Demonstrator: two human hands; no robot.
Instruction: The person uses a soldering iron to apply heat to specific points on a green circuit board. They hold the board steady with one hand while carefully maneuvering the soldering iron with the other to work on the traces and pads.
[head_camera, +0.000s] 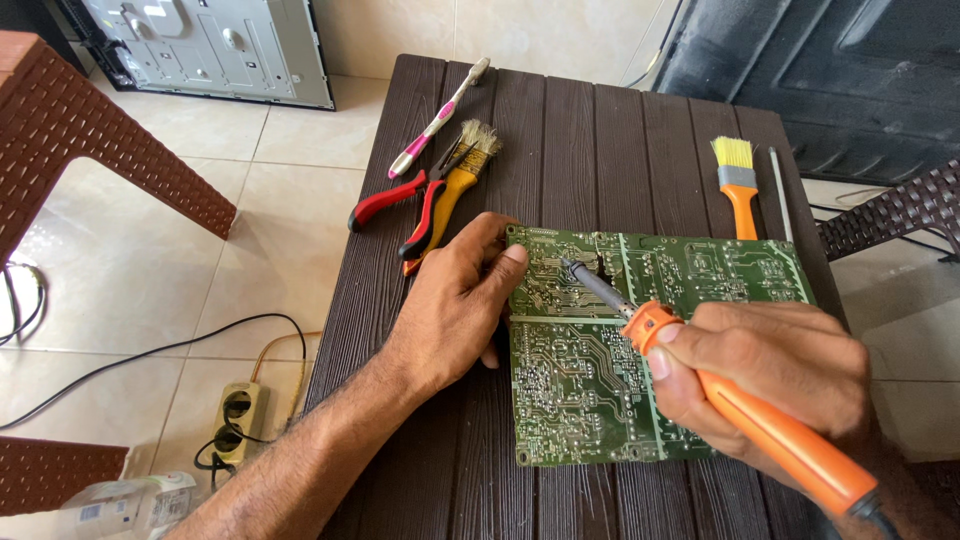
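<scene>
A green circuit board (585, 380) lies solder side up on a dark brown slatted table (590, 130). My left hand (455, 300) rests on the board's left edge, thumb pressing its upper left corner. My right hand (770, 375) grips an orange-handled soldering iron (760, 425). The iron's metal tip touches the board near its top middle.
Red-handled pliers (395, 205), a worn yellow-handled brush (455, 185) and a pink-and-white toothbrush (437, 120) lie at the table's upper left. An orange brush with yellow bristles (738, 185) and a thin rod (780, 195) lie at the upper right. A power strip (238, 420) with cables sits on the tiled floor.
</scene>
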